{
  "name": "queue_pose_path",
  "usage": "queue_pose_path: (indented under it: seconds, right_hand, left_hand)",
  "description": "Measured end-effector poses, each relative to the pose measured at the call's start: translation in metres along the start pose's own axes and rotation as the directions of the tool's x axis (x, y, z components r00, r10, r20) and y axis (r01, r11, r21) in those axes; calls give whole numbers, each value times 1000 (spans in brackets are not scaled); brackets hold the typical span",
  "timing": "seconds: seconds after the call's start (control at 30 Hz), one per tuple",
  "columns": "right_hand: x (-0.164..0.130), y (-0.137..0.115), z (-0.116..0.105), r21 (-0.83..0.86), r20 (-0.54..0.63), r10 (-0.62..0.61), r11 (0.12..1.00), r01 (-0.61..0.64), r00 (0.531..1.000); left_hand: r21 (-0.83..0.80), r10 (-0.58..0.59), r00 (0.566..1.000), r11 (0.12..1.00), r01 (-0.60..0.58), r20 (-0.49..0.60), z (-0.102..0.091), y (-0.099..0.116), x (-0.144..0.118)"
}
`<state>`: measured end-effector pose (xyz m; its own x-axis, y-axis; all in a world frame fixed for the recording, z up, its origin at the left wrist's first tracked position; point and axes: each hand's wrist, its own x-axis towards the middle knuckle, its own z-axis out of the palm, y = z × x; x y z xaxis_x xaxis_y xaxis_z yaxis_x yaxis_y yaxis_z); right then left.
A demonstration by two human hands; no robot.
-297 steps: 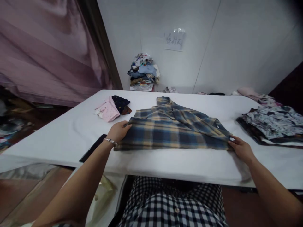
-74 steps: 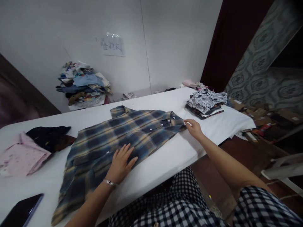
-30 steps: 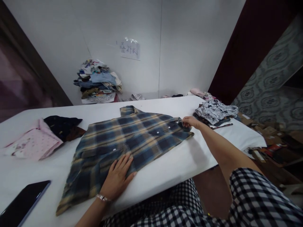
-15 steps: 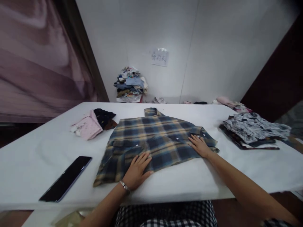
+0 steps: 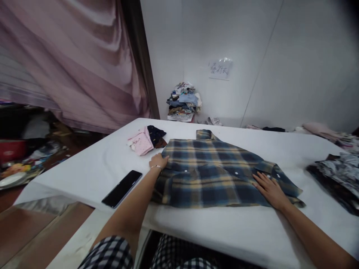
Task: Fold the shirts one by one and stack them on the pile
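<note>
A blue, black and tan plaid shirt [image 5: 207, 179] lies spread on the white-covered table [image 5: 213, 228], its collar pointing toward the far side. At the shirt's left edge, my left hand [image 5: 159, 161] is closed with curled fingers on the cloth. My right hand [image 5: 271, 189] rests flat on the right part of the shirt, fingers spread, close to some white buttons. A black phone [image 5: 122, 188] lies to the left of my left forearm.
Folded pink cloth [image 5: 141, 142] and dark cloth [image 5: 155, 134] lie beyond my left hand. Folded patterned clothes [image 5: 340, 175] are stacked at the right. A tall clothes pile [image 5: 185, 101] stands by the wall, below a paper sign [image 5: 220, 69].
My left hand has moved from the shirt's front edge up to its left edge and closed there. My right hand stays flat on the shirt. The view has turned left.
</note>
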<state>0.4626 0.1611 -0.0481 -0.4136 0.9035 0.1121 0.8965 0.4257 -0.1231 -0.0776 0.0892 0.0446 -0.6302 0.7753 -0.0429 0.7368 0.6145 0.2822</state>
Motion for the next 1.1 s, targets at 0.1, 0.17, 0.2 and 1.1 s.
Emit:
queue_pose_path:
  seconds: [0.1,0.17,0.2,1.1]
  right_hand:
    - [-1,3,2,-10,-34,-20,1000,19,999]
    - [-1,5,2,-22,-42,-44,999,43,998]
    - [-1,6,2,-28,-40,-56,998,55,998]
    - [-2,-19,-17,-21,30,44,999,-43,999]
  left_hand:
    - [-18,-14,997,1000,16,75,-2,-3,22]
    - [-27,6,996,1000,-4,85,-2,-4,31]
    - [-32,13,997,999,-11,77,-2,-5,34]
    - [-110,514,858,854,-508,24,50,204,81]
